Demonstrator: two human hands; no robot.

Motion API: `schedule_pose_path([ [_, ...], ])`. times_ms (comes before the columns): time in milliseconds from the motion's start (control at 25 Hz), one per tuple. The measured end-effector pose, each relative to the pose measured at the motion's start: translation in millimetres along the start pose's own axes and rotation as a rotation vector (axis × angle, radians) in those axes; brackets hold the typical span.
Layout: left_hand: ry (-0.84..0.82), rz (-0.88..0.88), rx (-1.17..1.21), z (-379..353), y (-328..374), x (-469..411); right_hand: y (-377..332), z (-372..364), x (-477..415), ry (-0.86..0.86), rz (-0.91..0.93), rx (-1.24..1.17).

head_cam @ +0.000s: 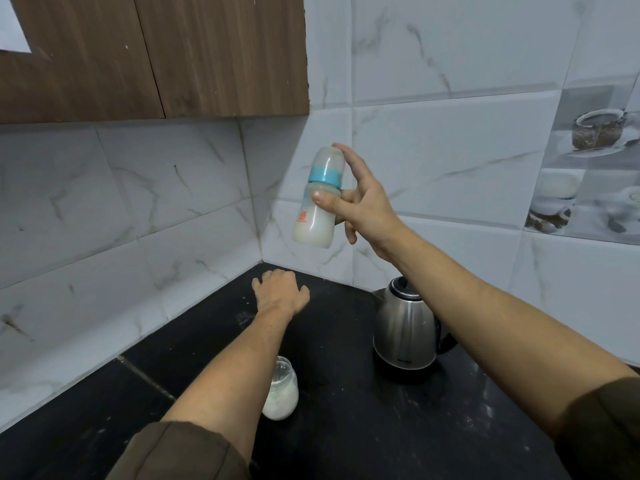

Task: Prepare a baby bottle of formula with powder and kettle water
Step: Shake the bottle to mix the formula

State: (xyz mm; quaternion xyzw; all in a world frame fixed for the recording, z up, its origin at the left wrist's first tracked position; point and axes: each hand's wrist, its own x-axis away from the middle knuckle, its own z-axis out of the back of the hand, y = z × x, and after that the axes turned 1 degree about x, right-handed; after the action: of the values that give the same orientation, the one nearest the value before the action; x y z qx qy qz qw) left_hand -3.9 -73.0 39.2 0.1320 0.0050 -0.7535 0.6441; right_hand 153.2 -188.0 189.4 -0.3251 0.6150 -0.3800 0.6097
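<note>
My right hand point(360, 206) holds the baby bottle point(318, 199) up in the air near the wall corner. The thumb presses the bottle's body and the index finger reaches over its clear cap. The bottle has a blue collar ring and milky white liquid inside. My left hand point(280, 289) rests on the black counter point(346, 427) below it, fingers loosely curled and holding nothing. A steel kettle point(405, 327) stands on the counter to the right, lid closed. A glass jar of white powder point(282, 393) stands open beside my left forearm.
White marble-look tiles cover both walls meeting at the corner point(258, 237). A wooden wall cabinet point(156, 53) hangs above on the left. Faint white specks lie on the counter.
</note>
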Motion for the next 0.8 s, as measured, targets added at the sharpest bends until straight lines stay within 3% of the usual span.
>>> schedule_pose_path([
  [40, 0.002, -0.002, -0.001, 0, 0, 1, -1, -1, 0, 0.044, 0.015, -0.026],
  [160, 0.01, 0.005, -0.011, 0, -2, 2, -9, -3, -12, 0.419, -0.059, -0.271],
  [200, 0.01, 0.009, -0.014, 0, -3, 1, -11, -2, -14, 0.451, -0.082, -0.286],
  [240, 0.008, 0.011, -0.014, 1, -4, 1, -11, -1, -15, 0.4, -0.103, -0.242],
  [360, 0.013, 0.005, 0.002, 1, -2, 0, -6, -4, -3, 0.037, -0.071, 0.005],
  [400, 0.015, 0.002, 0.004, 1, -1, 0, -4, -5, -1, 0.004, -0.038, 0.01],
  [560, 0.017, 0.008, -0.012, 1, -1, 0, -9, -4, -17, 0.409, -0.084, -0.322],
  [600, 0.015, 0.012, -0.017, 1, -1, 0, -11, -3, -18, 0.418, -0.093, -0.321],
  [760, 0.014, 0.004, 0.001, 0, 3, -2, -6, -7, -3, 0.03, -0.003, 0.005],
  [800, 0.015, 0.0, 0.004, 1, 4, -2, -4, -8, -2, 0.009, 0.04, 0.048],
])
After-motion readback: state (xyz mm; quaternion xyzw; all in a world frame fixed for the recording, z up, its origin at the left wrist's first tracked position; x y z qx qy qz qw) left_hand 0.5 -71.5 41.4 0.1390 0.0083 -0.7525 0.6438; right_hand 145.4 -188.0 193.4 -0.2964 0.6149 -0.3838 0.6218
